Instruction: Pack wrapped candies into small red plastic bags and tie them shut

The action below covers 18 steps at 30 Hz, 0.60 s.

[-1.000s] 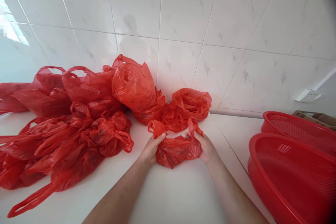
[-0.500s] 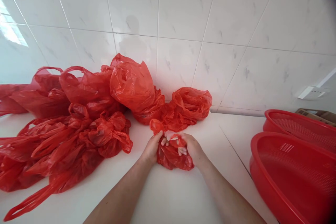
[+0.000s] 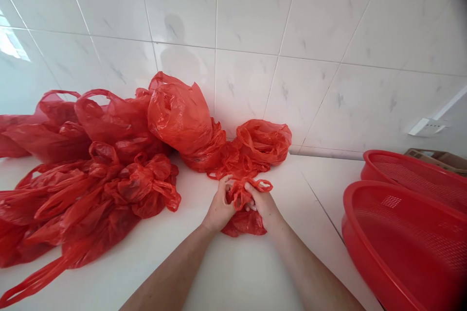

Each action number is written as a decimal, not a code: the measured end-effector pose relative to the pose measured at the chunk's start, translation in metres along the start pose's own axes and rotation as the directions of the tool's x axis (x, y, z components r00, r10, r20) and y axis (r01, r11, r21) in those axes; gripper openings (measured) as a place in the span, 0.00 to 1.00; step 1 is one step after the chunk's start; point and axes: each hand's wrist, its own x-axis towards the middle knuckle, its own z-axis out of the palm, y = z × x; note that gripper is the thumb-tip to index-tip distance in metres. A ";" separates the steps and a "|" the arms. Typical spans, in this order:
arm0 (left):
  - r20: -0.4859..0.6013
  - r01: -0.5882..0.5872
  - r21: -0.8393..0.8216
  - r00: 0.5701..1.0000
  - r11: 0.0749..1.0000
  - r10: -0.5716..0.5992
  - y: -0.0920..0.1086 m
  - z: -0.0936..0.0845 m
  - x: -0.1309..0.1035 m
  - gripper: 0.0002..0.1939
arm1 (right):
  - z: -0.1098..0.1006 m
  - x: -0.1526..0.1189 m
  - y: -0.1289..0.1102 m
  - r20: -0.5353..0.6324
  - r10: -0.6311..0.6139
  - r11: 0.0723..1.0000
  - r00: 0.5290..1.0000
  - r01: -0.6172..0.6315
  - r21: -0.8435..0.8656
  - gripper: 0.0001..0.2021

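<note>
A small red plastic bag (image 3: 243, 224) rests on the white table, its top gathered between my hands. My left hand (image 3: 220, 207) closes round the left side of the gathered neck, thumb and fingers curled on the plastic. From the right, my right hand (image 3: 263, 205) pinches the bag's handles, and their loops stick out above its thumb. Some fingertips are hidden by the plastic. What the bag contains cannot be made out. Just behind my hands lies an opened, crumpled red plastic bag (image 3: 265, 142).
Filled red bags (image 3: 113, 124) line the wall at the left, with tied red bags (image 3: 105, 209) heaped in front. A bulky red bag (image 3: 180, 114) leans by the tiled wall (image 3: 248, 14). Red plastic baskets (image 3: 359, 233) and a cardboard box (image 3: 438, 159) stand at the right.
The bag's handles, spread apart between my hands before, are now bunched together at the top. My left hand has turned inward around the neck. The view has shifted slightly.
</note>
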 end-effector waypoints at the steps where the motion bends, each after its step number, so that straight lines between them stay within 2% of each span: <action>1: -0.015 -0.102 0.107 0.994 0.989 0.105 0.000 -0.001 -0.002 0.37 | -0.001 0.001 0.001 -0.045 0.018 1.000 0.999 -0.017 0.017 0.18; 3: 0.005 -0.254 0.279 0.965 0.926 0.263 0.002 -0.001 -0.006 0.41 | -0.001 0.003 0.001 -0.090 0.052 0.998 0.995 -0.048 0.049 0.17; 4: 0.020 -0.292 0.318 0.953 0.902 0.302 0.004 0.000 -0.007 0.39 | -0.001 0.003 0.001 -0.091 0.063 0.997 0.994 -0.058 0.055 0.17; 6: 0.044 -0.299 0.306 0.953 0.904 0.301 0.007 0.004 -0.007 0.25 | -0.002 0.002 0.000 -0.063 0.059 0.997 0.996 -0.056 0.053 0.15; 9: 0.009 -0.214 0.133 0.977 0.968 0.214 0.012 0.008 -0.006 0.03 | -0.007 0.000 -0.004 0.057 0.008 0.998 0.998 -0.012 0.066 0.13; 11: -0.050 -0.136 0.002 0.990 0.991 0.136 0.012 0.007 -0.004 0.05 | -0.013 -0.001 -0.008 0.194 -0.011 0.992 0.981 -0.013 0.124 0.13; 14: -0.108 -0.028 -0.079 0.994 0.996 0.020 0.007 0.002 0.000 0.08 | -0.021 -0.003 -0.015 0.373 0.009 0.972 0.928 -0.096 0.214 0.24; 16: -0.123 0.019 -0.070 0.992 0.997 -0.027 0.001 -0.003 0.003 0.09 | -0.024 -0.004 -0.017 0.418 0.026 0.971 0.908 -0.122 0.204 0.29; 18: -0.107 0.046 -0.070 0.993 0.996 -0.054 -0.006 -0.006 0.006 0.09 | -0.024 -0.004 -0.016 0.410 0.012 0.989 0.912 -0.071 0.128 0.26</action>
